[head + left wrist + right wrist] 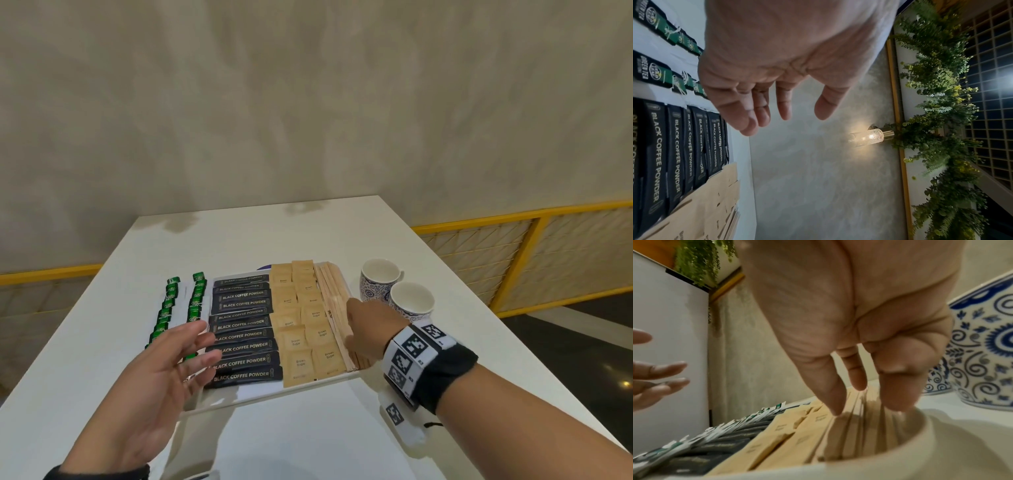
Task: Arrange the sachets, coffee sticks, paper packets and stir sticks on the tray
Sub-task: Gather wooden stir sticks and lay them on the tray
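The left hand (161, 373) hovers with relaxed, spread fingers over the near-left corner of the tray (260, 397), holding nothing. The right hand (368, 329) reaches down – its straight fingertips (835, 408) touch the stir sticks (337, 308) at the tray's right edge. Coffee sticks (243, 329), paper packets (303, 325) and green sachets (181, 301) lie in rows – two cups (397, 291) stand beyond.

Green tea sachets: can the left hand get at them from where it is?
Probably yes. The left hand hovers open and empty right beside the green tea sachets, with nothing between them.
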The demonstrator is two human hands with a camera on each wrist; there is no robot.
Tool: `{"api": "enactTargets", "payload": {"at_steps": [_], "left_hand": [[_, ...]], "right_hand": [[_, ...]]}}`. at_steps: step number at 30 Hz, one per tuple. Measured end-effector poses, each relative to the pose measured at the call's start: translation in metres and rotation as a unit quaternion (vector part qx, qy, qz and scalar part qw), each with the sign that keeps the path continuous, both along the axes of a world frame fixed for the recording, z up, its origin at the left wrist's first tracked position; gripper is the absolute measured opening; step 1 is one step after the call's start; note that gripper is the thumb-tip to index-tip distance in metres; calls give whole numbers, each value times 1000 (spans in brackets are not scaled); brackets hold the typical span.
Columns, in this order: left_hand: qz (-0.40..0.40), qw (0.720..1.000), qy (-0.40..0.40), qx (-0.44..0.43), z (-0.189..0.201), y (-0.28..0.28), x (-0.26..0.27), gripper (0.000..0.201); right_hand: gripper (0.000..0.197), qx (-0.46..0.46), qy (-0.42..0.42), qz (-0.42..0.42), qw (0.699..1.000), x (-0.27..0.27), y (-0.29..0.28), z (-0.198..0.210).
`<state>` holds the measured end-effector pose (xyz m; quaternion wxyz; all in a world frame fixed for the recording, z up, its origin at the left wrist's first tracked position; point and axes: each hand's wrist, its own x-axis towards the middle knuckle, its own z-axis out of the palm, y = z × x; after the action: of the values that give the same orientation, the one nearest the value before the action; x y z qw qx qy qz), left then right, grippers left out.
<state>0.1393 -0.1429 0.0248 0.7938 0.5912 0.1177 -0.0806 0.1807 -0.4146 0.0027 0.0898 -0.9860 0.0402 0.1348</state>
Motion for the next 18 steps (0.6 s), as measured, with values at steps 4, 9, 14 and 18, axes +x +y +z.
{"api": "enactTargets", "payload": {"at_steps": [4,9,14,18], "left_hand": [[2,1000,-2,0,2,1,-3,27],[6,1000,4,5,2,-2,-6,30],[7,1000,7,15,3,-2,-8,34],[10,1000,11,26,5,-1,-10,35]], "right_hand": [[28,10,-5,11,1000,-6,-5,-7],[30,36,-34,46,998,-13,2,-9],[33,-11,-20,54,998,-15,8,-11],[34,5,-8,47,999,-18,5,-9]]}}
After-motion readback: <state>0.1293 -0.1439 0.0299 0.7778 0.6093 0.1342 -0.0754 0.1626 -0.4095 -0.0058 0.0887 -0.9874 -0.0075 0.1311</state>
